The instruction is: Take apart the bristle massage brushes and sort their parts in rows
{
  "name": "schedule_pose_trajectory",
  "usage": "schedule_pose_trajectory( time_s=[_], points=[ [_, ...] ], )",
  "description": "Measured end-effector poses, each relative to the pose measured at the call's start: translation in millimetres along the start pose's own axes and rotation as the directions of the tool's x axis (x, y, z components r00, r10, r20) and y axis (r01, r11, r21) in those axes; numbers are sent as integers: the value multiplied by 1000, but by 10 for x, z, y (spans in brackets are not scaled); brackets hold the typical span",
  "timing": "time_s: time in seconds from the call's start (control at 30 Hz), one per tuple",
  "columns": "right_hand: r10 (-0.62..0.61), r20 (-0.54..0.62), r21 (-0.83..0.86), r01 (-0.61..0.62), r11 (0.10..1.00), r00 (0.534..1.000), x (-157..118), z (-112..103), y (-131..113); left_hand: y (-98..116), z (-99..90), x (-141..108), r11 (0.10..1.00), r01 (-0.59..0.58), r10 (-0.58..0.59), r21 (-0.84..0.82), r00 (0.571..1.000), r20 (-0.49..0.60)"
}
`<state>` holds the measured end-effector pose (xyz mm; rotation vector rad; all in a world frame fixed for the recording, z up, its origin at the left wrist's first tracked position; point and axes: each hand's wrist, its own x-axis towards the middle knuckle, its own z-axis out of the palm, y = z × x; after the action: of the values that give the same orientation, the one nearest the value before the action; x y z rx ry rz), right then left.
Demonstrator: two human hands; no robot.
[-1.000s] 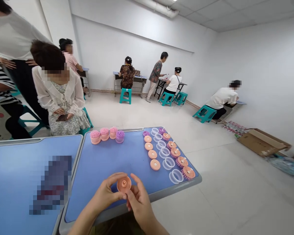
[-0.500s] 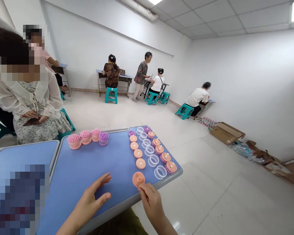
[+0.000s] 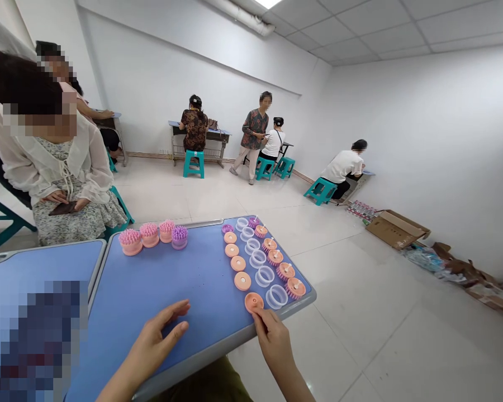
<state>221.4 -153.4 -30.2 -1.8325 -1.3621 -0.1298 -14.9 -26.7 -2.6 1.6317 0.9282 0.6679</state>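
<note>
My right hand (image 3: 273, 330) pinches the near edge of an orange round cap (image 3: 254, 302), its hollow side with a small central post facing up. This cap is close to the table's front edge, left of the nearest clear plastic ring (image 3: 276, 297). Over the blue tabletop, my left hand (image 3: 161, 332) is held with thumb and fingers apart and nothing between them. Beyond the held cap runs a column of orange caps (image 3: 242, 281), with a purple one (image 3: 227, 228) at its far end. Clear rings and bristle heads (image 3: 295, 287) with white stems form two more columns.
Pink bristle brushes (image 3: 130, 242) and a purple one (image 3: 179, 237) stand at the table's far left. A second table (image 3: 46, 254) adjoins on the left, where a person (image 3: 62, 162) sits. Other people work at desks behind. An open cardboard box (image 3: 396, 228) lies by the right wall.
My right hand has moved right with the orange cap, towards the nearest clear ring. The left hand keeps its pose. A standing person in the background has turned and stepped.
</note>
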Motion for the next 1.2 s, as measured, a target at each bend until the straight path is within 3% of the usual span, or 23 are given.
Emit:
schedule_pose_trajectory(
  time_s=[0.33, 0.5, 0.7, 0.8, 0.93, 1.07, 1.2],
  points=[
    [53, 8, -1, -53, 999, 999, -4, 4, 22, -35, 0, 5, 999, -15, 15, 29, 1000, 2],
    [86, -3, 107, -85, 991, 996, -80, 50, -117, 20, 17, -42, 996, -67, 70, 64, 996, -49],
    [-92, 68, 313, 66, 947, 993, 24, 321, -492, 73, 13, -67, 993, -51, 64, 106, 990, -128],
    [-211, 154, 322, 153, 934, 965, 244, 457, -706, 83, -1, -68, 989, -50, 76, 141, 980, -182],
    [-253, 203, 306, 184, 934, 946, 570, 570, -929, 66, -17, -51, 982, -70, 108, 177, 971, -214],
    [-266, 204, 292, 201, 935, 942, 682, 527, -1002, 18, -25, -29, 976, -88, 132, 201, 966, -220],
    [-220, 196, 195, 181, 964, 956, 510, 318, -782, -21, -31, -6, 969, -87, 140, 233, 965, -223]
  ],
)
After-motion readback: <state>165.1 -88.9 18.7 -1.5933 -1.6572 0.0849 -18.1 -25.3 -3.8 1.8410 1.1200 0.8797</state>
